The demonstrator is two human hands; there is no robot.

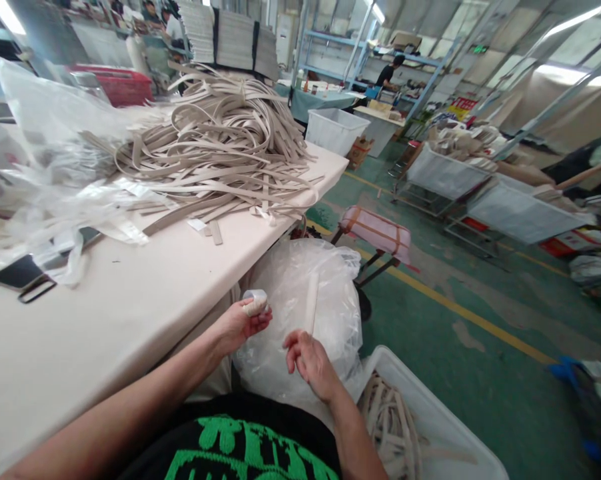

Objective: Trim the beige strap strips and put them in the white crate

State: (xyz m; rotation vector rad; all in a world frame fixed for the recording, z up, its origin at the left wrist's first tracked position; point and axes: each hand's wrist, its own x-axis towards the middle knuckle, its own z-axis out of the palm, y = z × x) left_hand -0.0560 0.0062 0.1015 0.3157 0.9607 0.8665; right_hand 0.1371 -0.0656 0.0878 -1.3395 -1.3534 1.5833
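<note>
My left hand (245, 323) is closed beside the table edge, its fingers curled around a small whitish roll (256, 297) at the thumb; whether it is tape I cannot make out. To its right, my right hand (310, 363) has loosely bent fingers, apart from each other, with nothing visible between them. A pale flat strip (312, 300) runs up from just behind the right hand, over a large clear plastic bag (330, 280). On the table a big tangled heap of beige strips (220, 140) lies beyond both hands.
Crumpled plastic bags (55, 147) and a phone (18, 272) lie on the left of the pale table (130, 313). A white bin (445, 417) with strips stands at my lower right. Past the bag is a pink-padded stool (375, 230). Loaded carts (525, 207) stand farther right.
</note>
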